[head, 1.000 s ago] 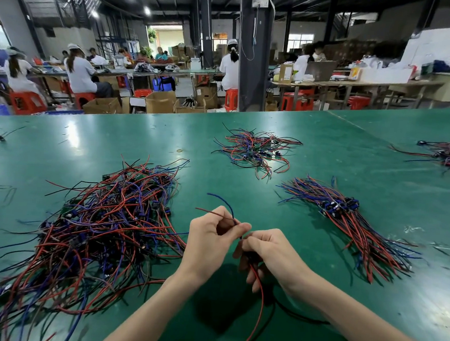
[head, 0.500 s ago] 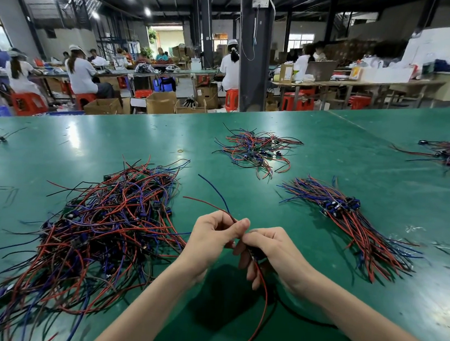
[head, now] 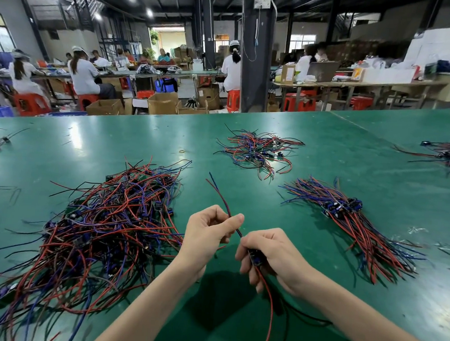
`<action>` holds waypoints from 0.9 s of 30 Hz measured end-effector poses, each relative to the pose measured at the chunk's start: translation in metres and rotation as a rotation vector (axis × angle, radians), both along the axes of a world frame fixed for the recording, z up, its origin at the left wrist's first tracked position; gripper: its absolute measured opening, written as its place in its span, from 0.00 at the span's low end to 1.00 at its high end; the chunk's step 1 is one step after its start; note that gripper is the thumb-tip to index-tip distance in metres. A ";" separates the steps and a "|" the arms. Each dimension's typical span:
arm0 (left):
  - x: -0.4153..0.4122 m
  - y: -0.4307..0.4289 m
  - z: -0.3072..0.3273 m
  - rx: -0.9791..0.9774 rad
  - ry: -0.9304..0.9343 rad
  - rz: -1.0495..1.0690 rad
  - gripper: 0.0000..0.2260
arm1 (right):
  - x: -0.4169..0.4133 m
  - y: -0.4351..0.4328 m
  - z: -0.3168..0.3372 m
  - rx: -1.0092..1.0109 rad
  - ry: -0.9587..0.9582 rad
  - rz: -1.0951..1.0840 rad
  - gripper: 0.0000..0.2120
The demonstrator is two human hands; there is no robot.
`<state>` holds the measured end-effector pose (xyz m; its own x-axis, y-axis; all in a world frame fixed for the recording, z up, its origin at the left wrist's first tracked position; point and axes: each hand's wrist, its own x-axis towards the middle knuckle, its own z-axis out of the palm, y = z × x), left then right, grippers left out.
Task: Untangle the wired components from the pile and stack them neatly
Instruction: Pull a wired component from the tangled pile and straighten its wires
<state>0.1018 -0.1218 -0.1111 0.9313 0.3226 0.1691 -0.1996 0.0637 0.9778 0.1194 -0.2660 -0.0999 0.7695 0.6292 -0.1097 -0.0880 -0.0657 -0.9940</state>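
— Workshop floor behind: seated workers (head: 83, 75), cardboard boxes (head: 163, 103), red stools (head: 31, 104). Surface?
— Green table (head: 354, 159), one. Tangled pile (head: 101, 228) of red, blue and black wired parts, toward the near left corner. Neat stack (head: 349, 220), wires aligned, toward the right edge. Small loose pile (head: 257, 151), nearer the far edge.
— Hands?
— Left hand (head: 208, 236): thumb and forefinger pinching red and blue leads (head: 218, 191), which rise away from it. Right hand (head: 271, 254): fingers curled round the wired component (head: 255, 256), held above the table near its near edge, between pile and stack. Red wire (head: 268, 303) trails down from it.
— Spacing?
— Hands just beside each other, joined by the leads.
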 end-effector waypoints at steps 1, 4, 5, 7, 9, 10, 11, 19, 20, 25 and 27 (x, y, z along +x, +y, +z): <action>0.000 -0.001 -0.001 0.030 -0.006 0.020 0.17 | 0.001 0.000 0.000 -0.010 -0.001 -0.007 0.13; 0.001 0.001 0.000 0.013 -0.016 0.072 0.14 | 0.004 -0.001 0.000 -0.032 -0.004 -0.041 0.16; 0.001 0.003 0.001 -0.013 -0.012 0.082 0.13 | 0.004 -0.002 0.000 -0.037 -0.006 -0.047 0.17; 0.002 0.007 0.003 -0.066 0.003 0.088 0.13 | 0.005 -0.002 0.001 -0.042 -0.010 -0.046 0.17; 0.003 0.010 0.002 -0.103 0.023 0.093 0.14 | 0.004 -0.002 0.001 -0.049 -0.017 -0.038 0.16; 0.003 0.011 0.002 -0.100 0.023 0.098 0.15 | 0.003 -0.002 0.001 -0.055 -0.024 -0.030 0.16; 0.003 0.011 0.001 -0.066 0.013 0.112 0.15 | 0.002 -0.001 0.000 -0.064 -0.034 -0.021 0.16; 0.004 0.013 0.008 -0.193 -0.002 0.171 0.16 | 0.002 -0.002 0.004 -0.055 -0.063 -0.020 0.16; 0.004 0.016 0.009 -0.248 0.003 0.179 0.16 | 0.002 -0.003 0.005 -0.053 -0.064 -0.015 0.16; 0.005 0.020 0.006 -0.013 -0.072 0.293 0.16 | 0.000 -0.001 0.001 -0.071 -0.071 0.016 0.15; 0.005 0.019 0.006 0.264 -0.137 0.385 0.15 | -0.001 0.000 0.000 -0.087 -0.075 0.022 0.15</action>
<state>0.1066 -0.1026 -0.1054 0.7161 0.5693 0.4039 -0.2878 -0.2865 0.9139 0.1188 -0.2661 -0.1004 0.7635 0.6368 -0.1073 -0.0113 -0.1530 -0.9882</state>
